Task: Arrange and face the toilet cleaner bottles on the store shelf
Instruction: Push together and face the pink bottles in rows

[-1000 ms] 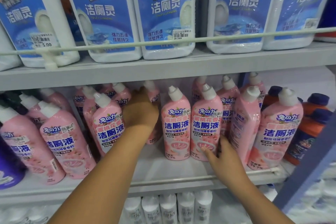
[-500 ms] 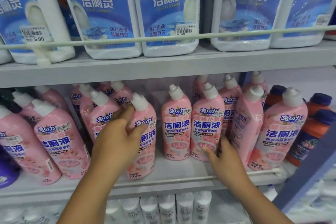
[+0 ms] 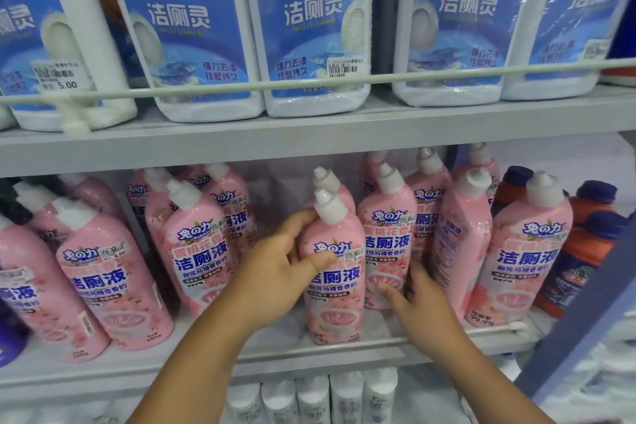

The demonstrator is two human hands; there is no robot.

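Pink toilet cleaner bottles with white caps stand in rows on the middle shelf (image 3: pixel 344 353). My left hand (image 3: pixel 278 279) grips one pink bottle (image 3: pixel 335 299) at the front centre, thumb across its label, the bottle upright with its label facing out. My right hand (image 3: pixel 418 303) rests with fingers spread against the lower part of the neighbouring pink bottle (image 3: pixel 387 237) just to the right, touching it without wrapping around it. More pink bottles (image 3: pixel 198 251) lean at the left, and others (image 3: pixel 526 258) stand at the right.
Large white-and-blue cleaner bottles (image 3: pixel 311 27) fill the upper shelf behind a rail (image 3: pixel 378 79). Orange bottles with dark caps (image 3: pixel 585 251) stand at the far right. White caps (image 3: pixel 330 396) show on the shelf below. A blue upright (image 3: pixel 578 327) crosses the lower right.
My left hand pulled a pink bottle out from the back row, then slid it right along the front edge until it stands beside the centre bottles. My right hand stayed put.
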